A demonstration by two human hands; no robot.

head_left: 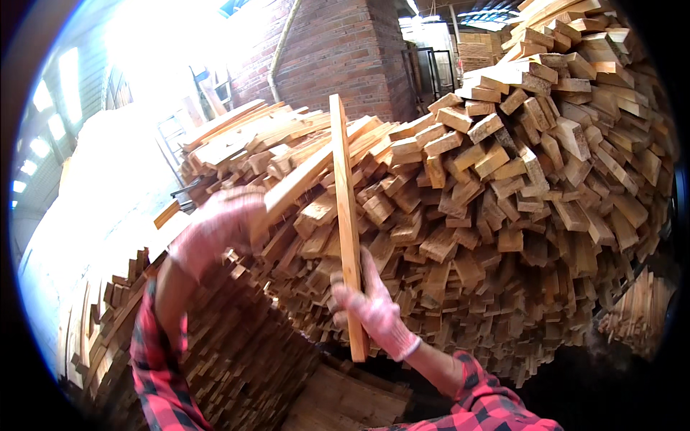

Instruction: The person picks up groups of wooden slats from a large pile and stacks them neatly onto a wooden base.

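Note:
My right hand (374, 309), in a pink-and-white work glove, is closed round the lower part of a long, narrow wooden batten (345, 194). The batten stands nearly upright in front of the pile. Further left, my left hand (219, 226), gloved alike and blurred by motion, grips the near end of a wooden plank (298, 183). That plank slants up and to the right, passing behind the batten. Its far end is hard to tell from the wood beyond. Both forearms wear red-and-black checked sleeves.
A tall pile of cut lumber (467, 194) rises ahead and to the right, board ends facing me. Another stack (230, 345) of thin boards lies lower left. Behind stands a brick wall (323, 54). Wooden boards (345, 399) lie at the bottom centre.

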